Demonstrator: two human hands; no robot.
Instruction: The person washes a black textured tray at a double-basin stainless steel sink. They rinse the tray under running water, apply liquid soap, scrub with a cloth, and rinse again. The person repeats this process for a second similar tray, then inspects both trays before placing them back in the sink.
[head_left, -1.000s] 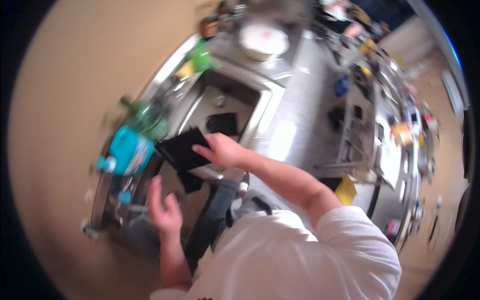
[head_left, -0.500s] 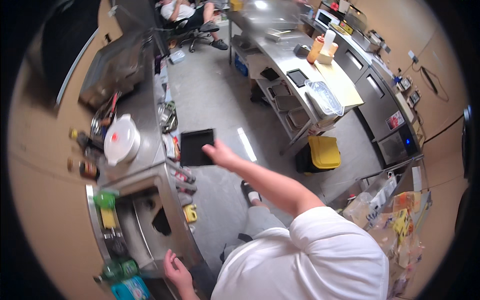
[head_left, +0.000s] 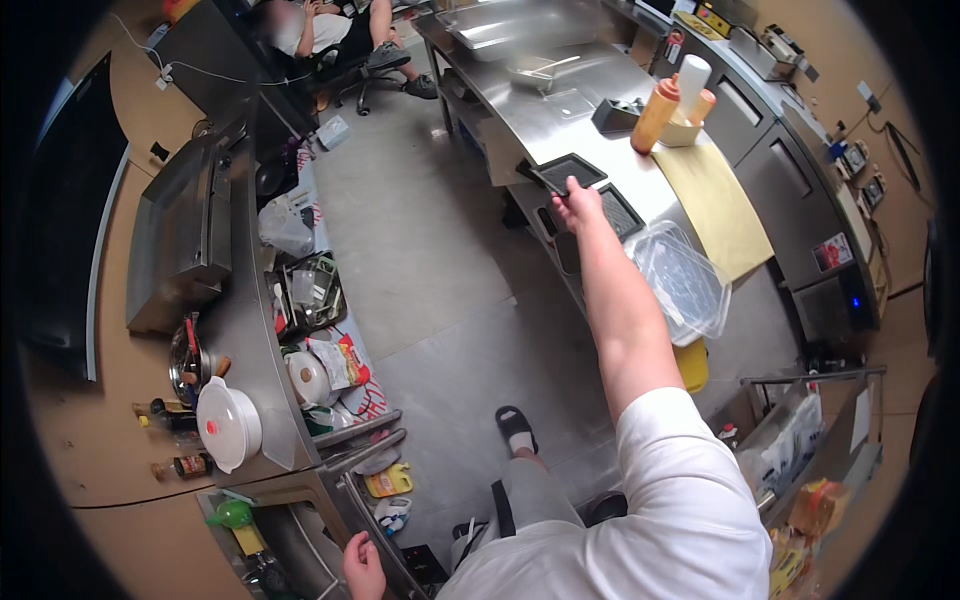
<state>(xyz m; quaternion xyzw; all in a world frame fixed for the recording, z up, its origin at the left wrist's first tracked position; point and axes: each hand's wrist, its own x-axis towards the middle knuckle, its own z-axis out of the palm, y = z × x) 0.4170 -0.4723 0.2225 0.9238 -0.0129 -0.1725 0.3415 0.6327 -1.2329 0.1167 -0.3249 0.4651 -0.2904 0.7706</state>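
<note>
My right hand (head_left: 578,203) grips a flat black tray (head_left: 572,167) at the edge of the steel table (head_left: 540,130), beside a second black tray (head_left: 625,210). A clear plastic lidded container (head_left: 675,280) and a yellowish sheet (head_left: 718,210) lie to its right, and sauce bottles (head_left: 655,115) stand behind. My left hand (head_left: 363,560) is low beside the sink (head_left: 320,490), its fingers loosely curled and apart with nothing visible in them.
A counter (head_left: 260,340) with a white pot (head_left: 228,430) runs along the left, with bags and utensils on its lower shelf. A seated person (head_left: 340,35) with legs raised is at the top. A yellow bin (head_left: 690,365) stands under the table's near end.
The view has swung from the sink toward the table. My right hand has carried the black tray from over the sink, across the floor, to the table's edge.
</note>
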